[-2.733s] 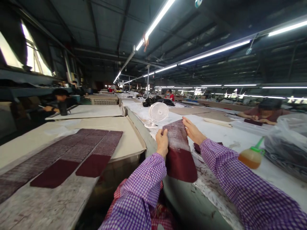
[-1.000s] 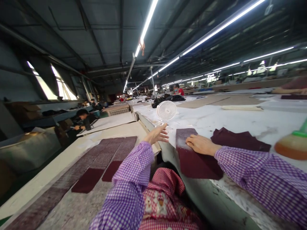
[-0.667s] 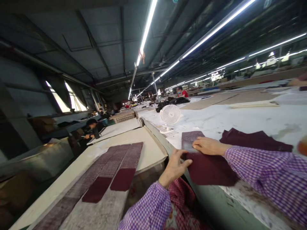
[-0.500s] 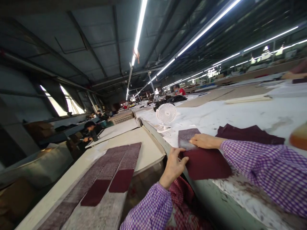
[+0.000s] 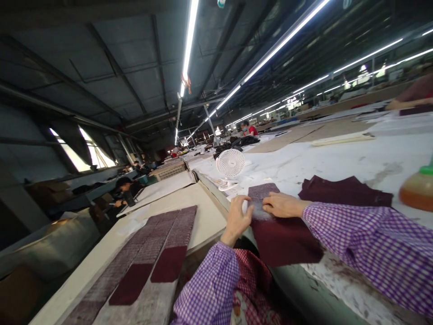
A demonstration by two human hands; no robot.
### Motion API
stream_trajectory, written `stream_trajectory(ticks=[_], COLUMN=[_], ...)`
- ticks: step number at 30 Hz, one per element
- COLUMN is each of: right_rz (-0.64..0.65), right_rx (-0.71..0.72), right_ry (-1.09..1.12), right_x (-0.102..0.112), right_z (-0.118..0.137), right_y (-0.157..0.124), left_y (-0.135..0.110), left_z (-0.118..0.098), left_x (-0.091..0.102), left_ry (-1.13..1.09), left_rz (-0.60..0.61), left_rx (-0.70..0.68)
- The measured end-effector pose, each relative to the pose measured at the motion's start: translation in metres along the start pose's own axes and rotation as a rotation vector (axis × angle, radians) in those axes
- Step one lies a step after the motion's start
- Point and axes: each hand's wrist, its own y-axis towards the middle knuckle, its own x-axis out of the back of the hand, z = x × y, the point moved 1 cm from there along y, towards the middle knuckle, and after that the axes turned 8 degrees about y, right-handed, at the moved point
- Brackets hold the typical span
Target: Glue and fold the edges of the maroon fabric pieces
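A dark maroon fabric piece (image 5: 280,234) lies at the near edge of the white work table (image 5: 338,158), its far part coated greyish. My left hand (image 5: 237,218) pinches the piece's left edge with thumb and curled fingers. My right hand (image 5: 282,204) lies flat on its upper part, fingers stretched out. A pile of more maroon pieces (image 5: 343,190) rests just behind my right forearm.
A small white fan (image 5: 230,165) stands beyond the piece. An orange bottle with a green cap (image 5: 419,190) is at far right. On the left table (image 5: 209,212) lie rows of maroon pieces (image 5: 162,253). Other people work at tables farther off.
My left hand left the piece, reached out over the gap, then came back to grip the piece's left edge. My right hand stayed flat on the piece. The view swung left.
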Motion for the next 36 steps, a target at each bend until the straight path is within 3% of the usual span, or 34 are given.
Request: stream_trajectory(ticks=[2, 4, 7, 10, 13, 15, 16, 20, 23, 29, 36], right_rz=[-0.011, -0.024, -0.008, 0.008, -0.224, -0.398, -0.417, -0.197, -0.166, -0.148, -0.147], right_rx=[-0.004, 0.006, 0.029, -0.1, -0.248, -0.256, -0.247, -0.298, -0.307, -0.284, -0.283], right_ry=[0.012, 0.061, 0.255, 0.676, 0.95, 0.819, 0.708, 0.341, 0.207, 0.388, 0.475], right_x=[-0.001, -0.002, 0.0, 0.009, 0.026, 0.037, 0.041, 0.035, 0.019, 0.002, 0.001], right_z=[-0.002, -0.006, -0.017, -0.035, -0.053, -0.059, -0.061, -0.062, -0.066, -0.074, -0.082], right_y=[0.001, 0.003, 0.006, 0.009, 0.009, 0.006, 0.004, -0.002, -0.001, 0.017, 0.028], left_y=[0.01, 0.015, 0.018, 0.016, 0.015, 0.014, 0.014, 0.01, 0.006, 0.001, 0.0], left_z=[0.003, 0.006, 0.007, 0.006, 0.006, 0.007, 0.007, 0.009, 0.009, 0.008, 0.002], left_x=[-0.001, -0.001, -0.001, 0.0, 0.001, 0.001, 0.001, 0.0, 0.0, 0.0, -0.007], left_ry=[0.029, 0.07, 0.121, 0.144, 0.12, 0.082, 0.06, -0.031, -0.083, -0.163, -0.155], left_rz=[0.248, 0.38, 0.397, 0.411, 0.421, 0.407, 0.395, 0.342, 0.296, 0.228, 0.166], left_rx=[-0.148, -0.192, -0.167, -0.145, -0.122, -0.104, -0.098, -0.101, -0.104, -0.092, -0.078])
